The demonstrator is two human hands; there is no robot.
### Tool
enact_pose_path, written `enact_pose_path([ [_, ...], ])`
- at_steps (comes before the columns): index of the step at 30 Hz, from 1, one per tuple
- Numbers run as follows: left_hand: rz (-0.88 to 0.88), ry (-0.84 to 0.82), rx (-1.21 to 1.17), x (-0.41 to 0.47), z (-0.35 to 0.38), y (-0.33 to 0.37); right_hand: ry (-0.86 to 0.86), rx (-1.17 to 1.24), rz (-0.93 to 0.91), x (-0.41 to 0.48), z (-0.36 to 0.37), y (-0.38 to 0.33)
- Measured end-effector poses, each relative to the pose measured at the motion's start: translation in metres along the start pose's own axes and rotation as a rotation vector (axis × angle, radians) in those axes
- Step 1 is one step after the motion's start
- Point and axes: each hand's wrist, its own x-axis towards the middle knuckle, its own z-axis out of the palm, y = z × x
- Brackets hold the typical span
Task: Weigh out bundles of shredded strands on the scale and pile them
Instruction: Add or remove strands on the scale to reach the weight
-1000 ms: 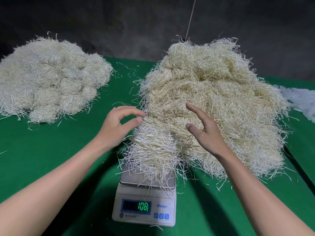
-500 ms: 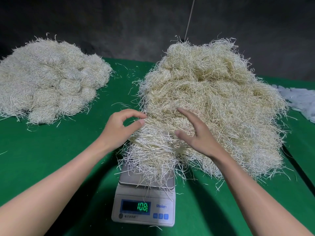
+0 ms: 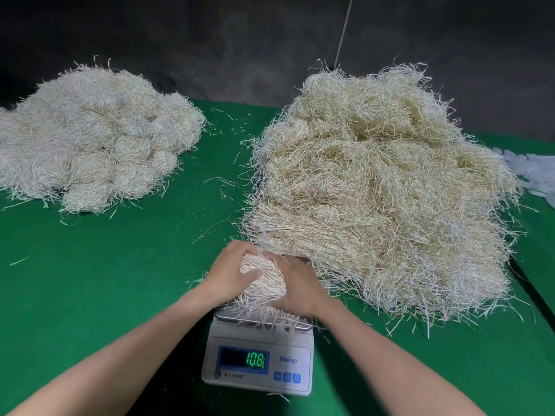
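Note:
A white digital scale [image 3: 258, 366] stands near the front edge of the green table, its display reading 10.8. On its metal pan lies a bundle of pale shredded strands [image 3: 263, 279]. My left hand [image 3: 229, 273] grips the bundle from the left and my right hand [image 3: 295, 285] grips it from the right, squeezing it between them. A big loose heap of strands [image 3: 381, 187] rises right behind the scale. A pile of rounded bundles [image 3: 90, 139] lies at the far left.
The green table [image 3: 105, 280] carries a few stray strands between the two heaps. Whitish plastic pieces [image 3: 534, 169] lie at the right edge. A dark wall closes off the back, with a thin cord [image 3: 342, 34] hanging down it.
Both hands came down from hovering over the strands and closed around the bundle on the scale, compressing it. The display still reads 10.8.

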Motion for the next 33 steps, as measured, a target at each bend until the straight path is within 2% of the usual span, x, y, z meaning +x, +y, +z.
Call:
enact_pose_path([
  [2,-0.141,0.060,0.039,0.000,0.008,0.006,0.088,0.073,-0.035,-0.001,0.002,-0.003],
  [3,-0.238,0.061,-0.043,0.001,0.009,0.010,0.124,0.122,-0.040,-0.001,-0.002,-0.005],
  [5,-0.365,-0.045,-0.490,0.007,0.003,0.018,0.199,0.171,-0.035,0.004,-0.018,-0.007],
  [7,-0.341,-0.240,-1.063,0.013,-0.008,0.029,0.280,0.142,-0.041,0.009,-0.041,-0.014],
  [8,-0.344,-0.282,-1.247,0.016,-0.013,0.040,0.321,0.130,-0.045,0.011,-0.053,-0.021],
  [11,-0.479,-0.178,-1.644,0.039,-0.024,0.077,0.383,0.175,-0.084,0.009,-0.094,-0.048],
  [13,-0.529,0.000,-1.846,0.057,-0.032,0.088,0.333,0.383,-0.179,-0.002,-0.112,-0.061],
  [14,-0.521,0.088,-1.849,0.064,-0.038,0.092,0.299,0.522,-0.231,-0.009,-0.116,-0.064],
  [16,-0.541,0.298,-1.633,0.071,-0.045,0.095,0.315,0.673,-0.277,-0.021,-0.109,-0.073],
  [18,-0.468,0.512,-1.423,0.064,-0.036,0.113,0.519,0.671,-0.178,-0.017,-0.104,-0.075],
  [20,-0.412,0.470,-1.261,0.051,-0.014,0.134,0.697,0.741,0.037,-0.001,-0.122,-0.062],
  [22,-0.469,0.347,-1.316,0.046,-0.008,0.147,0.738,0.758,0.126,0.010,-0.135,-0.049],
  [24,-0.442,0.256,-1.416,0.055,-0.028,0.148,0.850,0.621,0.061,0.007,-0.126,-0.054],
  [26,-0.420,0.333,-1.408,0.070,-0.041,0.147,0.928,0.494,-0.050,0.001,-0.111,-0.069],
  [28,-0.440,0.410,-1.252,0.076,-0.030,0.153,0.909,0.640,-0.015,0.007,-0.129,-0.058],
  [30,-0.502,0.355,-1.177,0.075,-0.006,0.153,0.871,0.851,0.137,0.017,-0.157,-0.035],
  [31,-0.526,0.307,-1.179,0.072,0.000,0.153,0.903,0.885,0.141,0.020,-0.159,-0.029],
  [33,-0.483,0.255,-1.194,0.076,-0.004,0.147,0.970,0.797,0.045,0.013,-0.138,-0.042],
])
